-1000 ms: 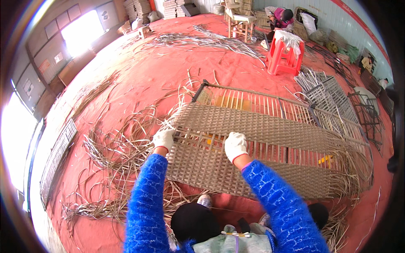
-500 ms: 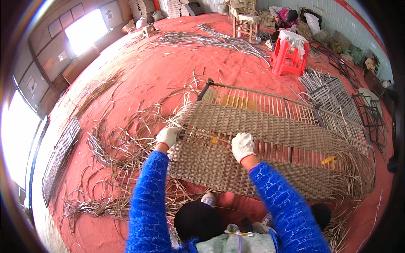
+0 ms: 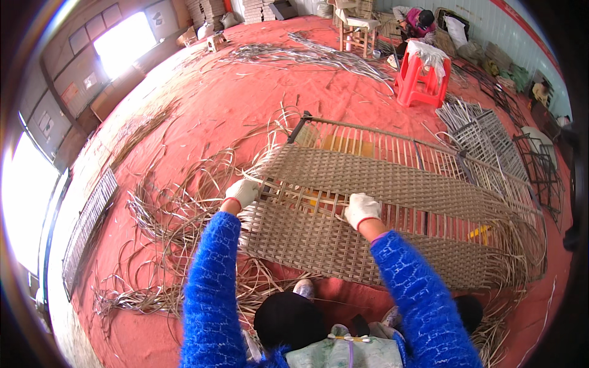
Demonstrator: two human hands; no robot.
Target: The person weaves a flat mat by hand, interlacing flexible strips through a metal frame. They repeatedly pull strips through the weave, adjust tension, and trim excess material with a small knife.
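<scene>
We see the woven panel (image 3: 331,245) beneath the left hand (image 3: 243,192), at its left edge, and the right hand (image 3: 362,210), curled over its gap; hands apart, their grip we cannot tell

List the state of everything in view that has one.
Woven panel: partly woven, gap between two bands
Left hand: gloved, at panel's left edge; grip unclear
Right hand: gloved, curled over panel's gap; grip unclear
Loose strands: tangled, left of panel
Red stool: upright, whitish cover on top
Wooden chair: upright
</scene>
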